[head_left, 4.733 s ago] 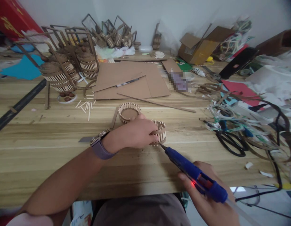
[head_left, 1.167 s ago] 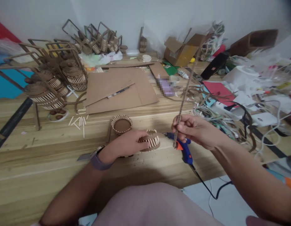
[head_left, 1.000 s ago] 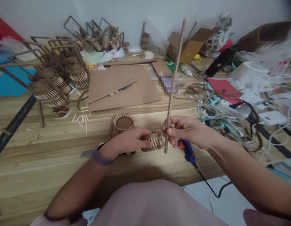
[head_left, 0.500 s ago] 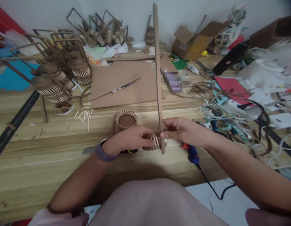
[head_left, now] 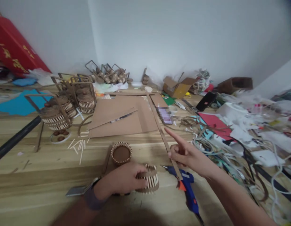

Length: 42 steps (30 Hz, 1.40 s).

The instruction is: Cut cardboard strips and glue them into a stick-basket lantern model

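My left hand (head_left: 128, 179) is closed around the side of a small round basket (head_left: 152, 182) made of brown cardboard with pale upright sticks. In my right hand (head_left: 189, 157), a long thin cardboard strip (head_left: 166, 142) is pinched by the thumb and curled fingers, while the index finger points outward. The strip slants away from me, its near end over a blue glue gun (head_left: 191, 197) with an orange part. Behind my left hand stands another round basket (head_left: 122, 153) with a brown floor and a beaded-looking rim.
Flat cardboard sheets (head_left: 122, 125) with a pen-like cutter (head_left: 120, 118) lie farther back. Finished lidded baskets (head_left: 86, 102) with tall handles stand at the left, near loose pale sticks (head_left: 77, 146). Cables (head_left: 203, 146), papers and scraps crowd the right; a cardboard box (head_left: 178, 88) sits behind.
The strip has come away from the small basket, moving right and tipping from upright to slanting away. My right index finger has stretched out. The view has tilted up.
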### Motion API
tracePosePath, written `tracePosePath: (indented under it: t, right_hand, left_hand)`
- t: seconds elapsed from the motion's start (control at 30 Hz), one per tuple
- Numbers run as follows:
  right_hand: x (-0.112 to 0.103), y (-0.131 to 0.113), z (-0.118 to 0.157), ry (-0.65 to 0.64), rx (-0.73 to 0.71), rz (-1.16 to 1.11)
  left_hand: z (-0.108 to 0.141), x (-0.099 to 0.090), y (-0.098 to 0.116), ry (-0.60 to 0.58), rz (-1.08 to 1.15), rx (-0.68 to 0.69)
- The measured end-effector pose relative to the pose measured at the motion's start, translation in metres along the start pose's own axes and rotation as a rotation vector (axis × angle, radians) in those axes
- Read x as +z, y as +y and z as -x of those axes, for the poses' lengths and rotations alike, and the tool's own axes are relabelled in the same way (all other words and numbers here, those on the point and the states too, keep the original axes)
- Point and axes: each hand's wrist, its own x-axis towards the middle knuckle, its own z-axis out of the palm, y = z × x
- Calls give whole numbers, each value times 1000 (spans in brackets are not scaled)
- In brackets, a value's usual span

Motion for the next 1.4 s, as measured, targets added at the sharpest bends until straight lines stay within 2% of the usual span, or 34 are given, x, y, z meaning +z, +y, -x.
tracePosePath:
  t: [0.07,0.17,0.2,0.27,0.33,0.43,0.57,0.63,0.7,0.77,0.83,0.97,1.03,1.07,1.13,1.2,1.23,1.3,1.4]
  right_hand:
    - [-13,19,-5,-108,32,106]
    - [-32,46,-18,-314,21,389]
    - [-39,51,-24,-298,-8,561]
    - [-52,54,-43,-140,-106,957]
    - [-62,48,-71,1,-175,1151]
    - [-63,35,-125,-7,-289,1263]
    - [-37,29,-191,-165,-493,1327]
    - [-27,28,-211,-238,-573,1325]
    - [-28,24,-219,-261,-616,1295]
    - [-44,15,-215,-220,-627,1232]
    - [-73,3,-201,-118,-612,1142]
    - [-133,-17,-156,204,-493,922]
    - [-143,-21,-127,367,-425,795]
    - [-140,-23,-111,405,-400,729]
    - [-120,-26,-76,374,-344,578]
    - [-86,-30,-43,194,-180,240]
    - [-68,-33,-29,87,-117,142]
    - [-34,-36,-9,-85,-45,44]
    - [-1,-37,1,-191,13,22]
  left_hand:
    - [4,3,5,16,-46,1]
    - [11,6,12,54,-104,22]
    - [12,7,14,64,-123,28]
    - [13,7,17,72,-156,32]
    - [13,8,17,88,-177,38]
    - [12,9,15,118,-196,72]
    - [12,9,13,133,-218,87]
    - [12,7,14,124,-228,86]
    - [12,6,14,112,-243,102]
    - [12,5,15,104,-257,126]
    - [12,3,16,104,-250,135]
    - [9,-4,16,59,-158,105]
    - [7,-8,15,25,-107,75]
    - [6,-9,14,11,-84,61]
    - [4,-11,11,-11,-40,51]
    - [2,-12,8,-25,-11,60]
    - [1,-12,7,-33,1,64]
    - [-1,-11,5,-49,35,63]
    - [-1,-9,4,-55,101,58]
